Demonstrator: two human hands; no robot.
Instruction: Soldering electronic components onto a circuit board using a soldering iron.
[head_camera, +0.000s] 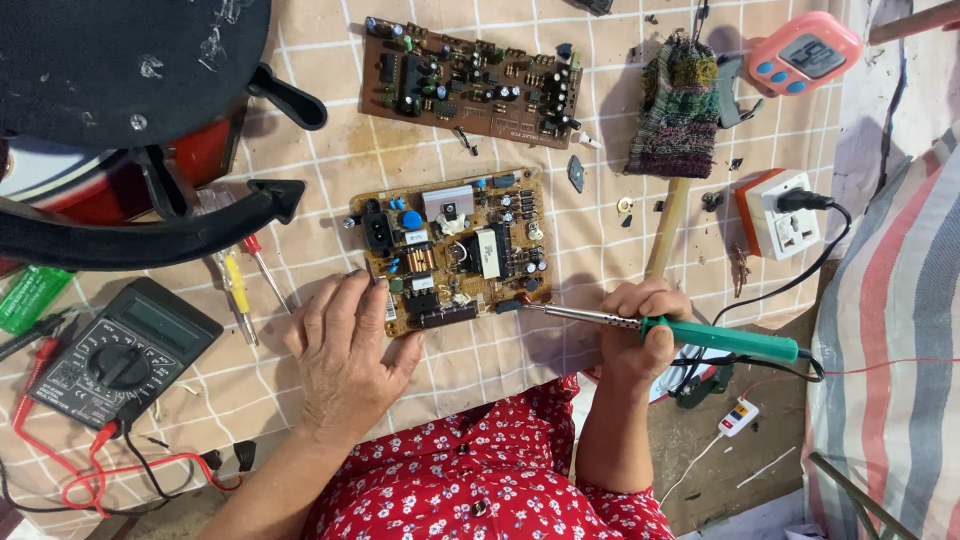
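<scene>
In the middle of the frame a tan power-supply circuit board (455, 250) lies flat on a checked cloth (320, 160), crowded with capacitors, a transformer and a black inlet socket. The left hand (345, 350) rests palm down just below and left of the board, its fingers laid close together with the fingertips (372, 283) touching the board's lower left edge and the thumb spread out toward the right beneath it. The right hand (640, 325), right of centre, is curled in a closed grip around a green-handled soldering iron (660, 327), whose metal shaft runs left so that its tip meets the board's lower right corner. A black cord leaves the handle toward the right. At the top centre lies a second, darker brown circuit board (470, 82), well apart from the first. A black multimeter (120, 355) with red leads sits at the lower left, two small screwdrivers (240, 285) between it and the left hand. At the upper right are a pink digital timer (805, 52), a knitted striped cloth (678, 105), and a white and orange socket adapter (785, 212) with a black plug in it.
</scene>
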